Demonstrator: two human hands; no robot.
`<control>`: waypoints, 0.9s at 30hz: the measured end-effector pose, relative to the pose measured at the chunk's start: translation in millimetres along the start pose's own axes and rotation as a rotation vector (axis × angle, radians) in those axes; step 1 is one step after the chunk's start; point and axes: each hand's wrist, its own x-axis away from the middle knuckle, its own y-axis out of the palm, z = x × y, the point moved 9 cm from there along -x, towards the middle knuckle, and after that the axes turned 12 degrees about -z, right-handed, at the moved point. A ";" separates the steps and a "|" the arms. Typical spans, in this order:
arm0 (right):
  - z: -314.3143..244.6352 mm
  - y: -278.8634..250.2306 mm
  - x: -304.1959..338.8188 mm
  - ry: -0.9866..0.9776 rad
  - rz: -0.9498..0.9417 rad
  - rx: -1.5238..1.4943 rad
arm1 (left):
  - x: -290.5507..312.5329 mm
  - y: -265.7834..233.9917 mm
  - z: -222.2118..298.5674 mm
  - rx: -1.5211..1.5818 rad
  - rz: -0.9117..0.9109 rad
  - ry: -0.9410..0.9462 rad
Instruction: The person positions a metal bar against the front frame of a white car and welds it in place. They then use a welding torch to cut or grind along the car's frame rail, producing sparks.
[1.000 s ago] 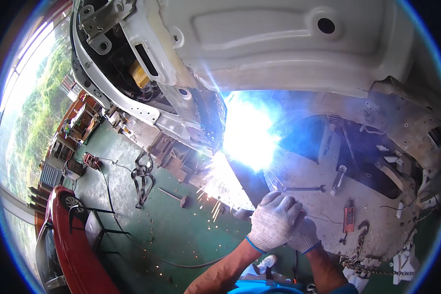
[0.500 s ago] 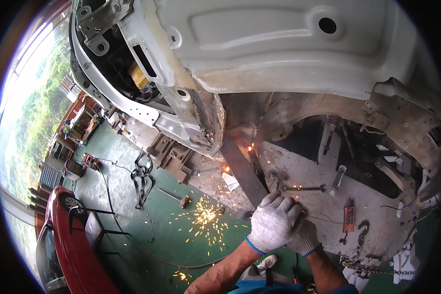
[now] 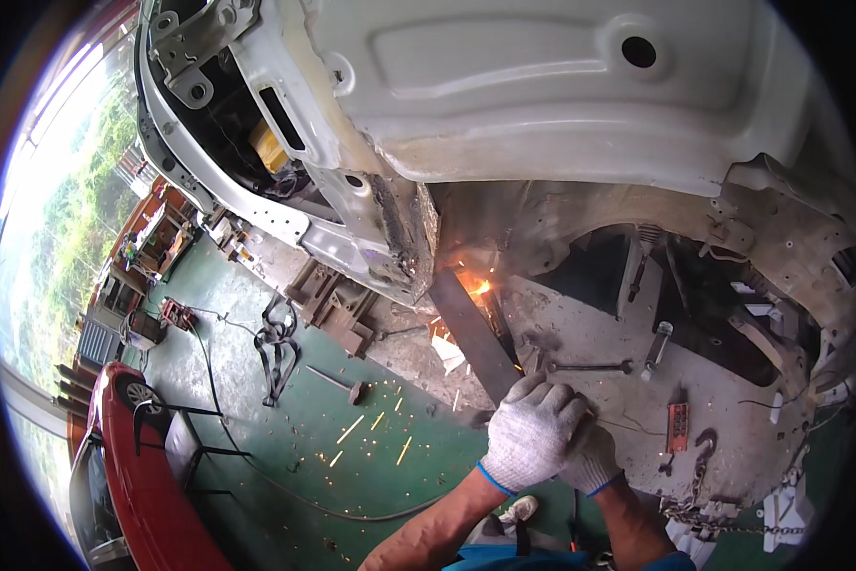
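My left hand, in a whitish knit glove with a blue cuff, is closed on the lower end of a long flat dark plate. The plate slants up to the rusty lower corner of a bare car body. My right hand, gloved alike, is closed just behind and right of the left; its fingers and what they grip are mostly hidden. Beside the plate's right edge runs a narrow dark bar, perhaps a tool. An orange glow with sparks burns near its upper end.
On the pale bench surface lie a wrench, a red tool-like piece and a chain. A hammer and black straps lie on the green floor. A red car stands at lower left.
The glow by the plate has grown brighter and wider. The dense spark burst on the floor has thinned to a few streaks. Both hands and the plate have hardly moved.
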 end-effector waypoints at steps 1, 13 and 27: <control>-3.4 -0.1 -0.4 -0.040 -0.012 0.035 | 0.3 -1.0 0.4 0.003 0.011 0.002; -1.5 0.0 2.6 0.048 -0.092 -0.041 | 1.0 1.7 -1.2 0.013 -0.021 -0.009; -1.6 2.0 2.9 -0.016 -0.010 0.028 | 1.0 0.9 -0.4 0.008 0.000 0.002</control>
